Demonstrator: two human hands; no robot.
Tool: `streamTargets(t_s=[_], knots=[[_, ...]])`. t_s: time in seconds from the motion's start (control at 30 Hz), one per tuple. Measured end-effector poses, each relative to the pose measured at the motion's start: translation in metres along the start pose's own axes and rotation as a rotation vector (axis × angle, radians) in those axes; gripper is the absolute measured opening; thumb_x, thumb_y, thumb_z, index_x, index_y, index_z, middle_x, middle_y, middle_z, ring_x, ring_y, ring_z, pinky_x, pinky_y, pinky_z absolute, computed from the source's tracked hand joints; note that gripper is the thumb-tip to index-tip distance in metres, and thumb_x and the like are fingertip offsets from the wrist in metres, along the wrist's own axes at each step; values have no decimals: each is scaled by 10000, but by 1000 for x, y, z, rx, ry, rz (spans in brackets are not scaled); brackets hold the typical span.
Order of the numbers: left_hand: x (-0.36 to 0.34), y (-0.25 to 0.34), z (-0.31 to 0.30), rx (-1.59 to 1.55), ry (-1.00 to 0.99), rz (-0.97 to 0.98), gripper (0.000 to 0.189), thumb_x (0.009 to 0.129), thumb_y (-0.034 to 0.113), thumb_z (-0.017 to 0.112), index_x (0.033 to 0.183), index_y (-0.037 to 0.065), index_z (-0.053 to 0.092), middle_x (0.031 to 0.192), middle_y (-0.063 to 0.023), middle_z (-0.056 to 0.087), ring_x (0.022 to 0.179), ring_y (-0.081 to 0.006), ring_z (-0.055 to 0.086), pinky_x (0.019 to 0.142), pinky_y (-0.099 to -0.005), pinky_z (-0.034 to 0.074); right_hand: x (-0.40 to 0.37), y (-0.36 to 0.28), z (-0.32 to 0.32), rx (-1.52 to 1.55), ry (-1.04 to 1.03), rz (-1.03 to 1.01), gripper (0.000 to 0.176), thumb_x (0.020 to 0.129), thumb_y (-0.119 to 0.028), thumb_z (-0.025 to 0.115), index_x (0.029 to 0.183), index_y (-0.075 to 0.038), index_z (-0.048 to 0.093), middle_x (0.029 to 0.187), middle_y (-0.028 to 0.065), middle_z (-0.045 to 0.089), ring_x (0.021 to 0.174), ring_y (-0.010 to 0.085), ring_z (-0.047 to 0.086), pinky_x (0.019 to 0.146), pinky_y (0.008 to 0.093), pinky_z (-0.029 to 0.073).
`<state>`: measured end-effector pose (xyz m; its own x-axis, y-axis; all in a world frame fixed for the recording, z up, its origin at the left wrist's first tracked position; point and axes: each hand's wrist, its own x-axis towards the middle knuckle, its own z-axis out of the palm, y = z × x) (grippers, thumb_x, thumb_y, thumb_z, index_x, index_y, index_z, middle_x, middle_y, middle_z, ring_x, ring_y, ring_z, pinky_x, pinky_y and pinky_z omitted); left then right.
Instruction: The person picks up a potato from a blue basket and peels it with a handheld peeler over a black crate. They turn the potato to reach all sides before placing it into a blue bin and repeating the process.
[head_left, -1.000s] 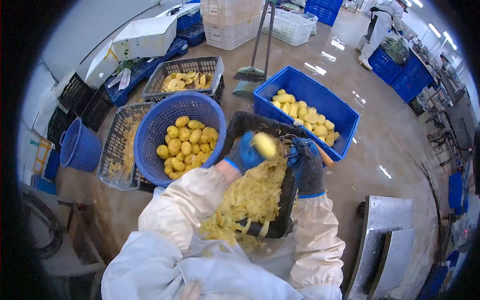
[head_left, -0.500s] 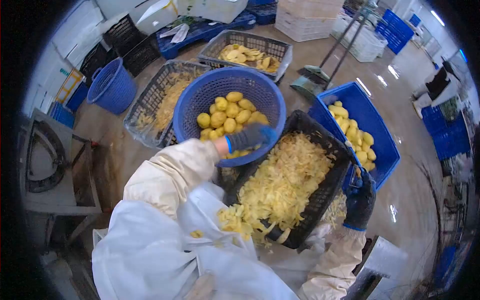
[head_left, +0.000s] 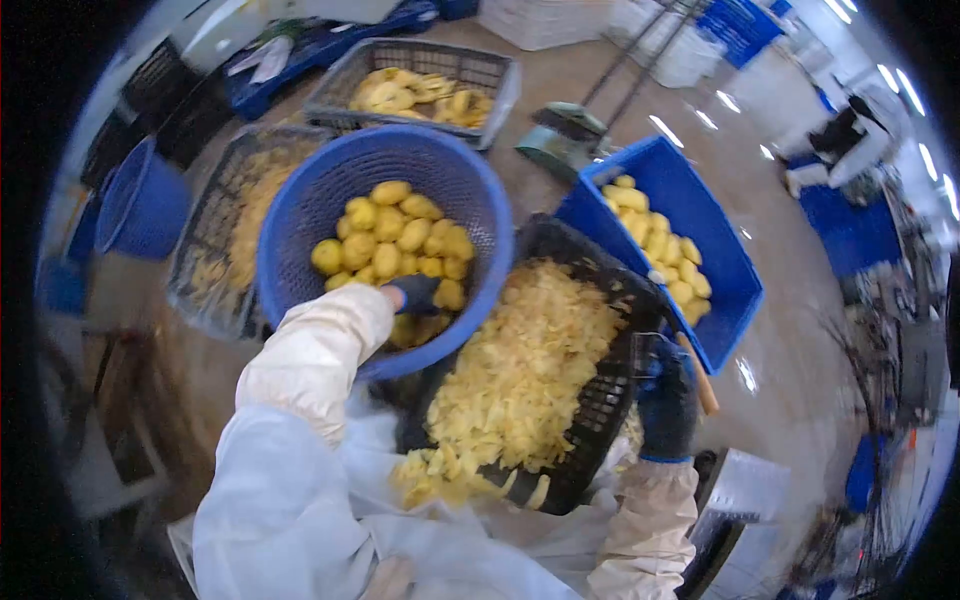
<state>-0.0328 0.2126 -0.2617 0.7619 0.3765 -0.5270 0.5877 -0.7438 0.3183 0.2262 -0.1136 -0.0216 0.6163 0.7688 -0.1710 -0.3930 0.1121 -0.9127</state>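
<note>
My left hand (head_left: 415, 292), in a dark glove, reaches into the blue-purple perforated basket (head_left: 487, 230) among yellow peeled potatoes (head_left: 388, 227). Its fingers point down beside a potato and are partly hidden, so their grip cannot be made out. At the right edge of the black crate (head_left: 622, 405), my right hand (head_left: 666, 405) is closed round a slim tool with a brown handle (head_left: 697, 372); its working end is blurred. Potato peelings (head_left: 530, 370) heap up in the black crate and spill over its near end onto the white apron (head_left: 360, 450).
A blue crate (head_left: 722, 325) of peeled potatoes stands right of the black crate. Farther back are a grey crate (head_left: 500, 100) of yellow pieces, a scraps crate (head_left: 205, 215), a dustpan (head_left: 560, 140) and a blue bucket (head_left: 150, 205). One other person (head_left: 845, 150) is at far right.
The view has swung right, so the containers appear farther left. My left hand now points down among the potatoes rather than stretching across them. The brown handle by my right hand shows more clearly.
</note>
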Motion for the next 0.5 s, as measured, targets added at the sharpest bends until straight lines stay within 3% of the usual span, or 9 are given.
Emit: streamTargets(t_s=[0.07,0.13,0.17,0.2,0.27,0.3,0.4,0.47,0.5], knots=[[11,14,3,107,-69,-6,573,717,392,646,1182,77,532,1143,-211,570,1070,-383,549,893,-464,453,-5,1,3,-666,105,-104,112,848,-3,557,951,-15,600,876,32,559,730,126,534,587,238,440],[20,24,13,172,20,-45,451,737,323,608,1124,97,560,1130,-216,564,1025,-365,577,846,-484,471,-7,9,3,-1106,125,-317,143,821,-3,594,964,-15,589,901,54,571,771,147,550,601,253,446],[14,33,7,137,45,-57,412,752,317,586,1098,94,569,1084,-219,586,1017,-359,582,836,-474,478,-3,17,-4,-856,97,-218,117,828,-54,604,938,-17,592,846,67,580,724,147,564,578,246,452],[22,27,18,86,63,-57,411,766,293,573,1120,85,562,1049,-214,597,1016,-360,582,827,-472,481,-6,13,3,-852,126,-230,117,828,-54,604,938,-17,592,846,67,580,724,147,564,578,246,452],[71,-21,69,120,-1,79,483,757,287,600,1179,61,533,1079,-221,582,1019,-374,574,841,-481,472,-12,-3,27,86,131,143,103,848,-114,606,892,-24,584,765,67,578,639,133,560,539,240,457],[70,-23,58,139,3,87,483,757,287,600,1179,61,533,1079,-221,582,1019,-374,574,841,-481,472,-14,-7,35,50,123,110,145,867,-174,601,861,-31,578,699,60,573,571,123,548,509,237,460],[26,-14,-3,-125,214,76,511,765,239,617,1219,32,505,1098,-191,587,1034,-324,576,835,-445,485,-16,-8,35,-6,74,60,165,870,-187,607,863,-24,580,707,61,582,571,123,549,504,238,455],[-33,29,-83,-848,148,210,515,772,170,623,1236,5,475,1118,-136,586,1052,-244,564,861,-371,485,-19,-12,40,15,63,36,174,871,-192,610,859,-21,581,691,56,588,550,122,546,493,236,450],[-54,51,-105,-1279,139,292,480,787,161,646,1214,10,489,1130,-142,578,1036,-264,567,884,-374,471,-21,-13,44,14,49,-11,161,867,-178,615,863,-20,583,692,55,593,542,120,544,492,233,449]])
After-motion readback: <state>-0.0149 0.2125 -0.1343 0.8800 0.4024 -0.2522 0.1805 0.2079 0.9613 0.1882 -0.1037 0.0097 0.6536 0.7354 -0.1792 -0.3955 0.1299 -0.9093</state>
